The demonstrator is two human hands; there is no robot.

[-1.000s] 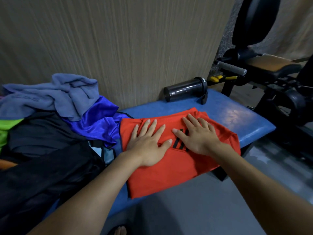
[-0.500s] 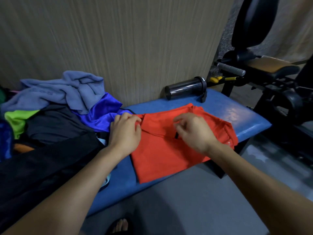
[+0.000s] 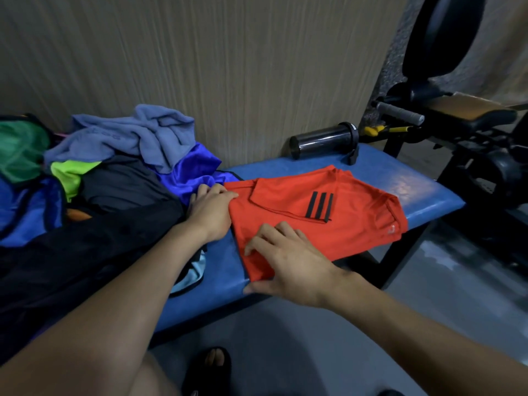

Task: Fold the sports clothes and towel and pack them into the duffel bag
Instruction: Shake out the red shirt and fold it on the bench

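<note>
Both of my hands are on the red shirt [image 3: 328,212] now, one at each left corner. My left hand [image 3: 210,214] pinches the far-left corner, right next to the shiny blue cloth [image 3: 194,170]. My right hand [image 3: 288,264] holds the near-left corner, with the fingers on top and the thumb down by the bench edge.

A second ago my hands lay flat on the middle of the shirt and pressed it smooth. Then they lifted and moved to the left side. So I think the smoothing is done, and I am getting ready to fold the shirt over once more, or to pick it up.

The shirt lies on the blue bench [image 3: 400,178], in front of the dark bottle [image 3: 324,140]. It is already folded into a long shape. Its long side runs from the corner by my right hand up and away toward the right end of the bench. The three black stripes [image 3: 319,205] sit on top, a little to the right of the middle.

The gray towel [image 3: 137,135] is in a messy heap to the left of the shirt, on top of other clothes. The black duffel bag [image 3: 71,252] is left of the shirt too, close to me. Nothing looks packed yet, as far as I can tell.
</note>
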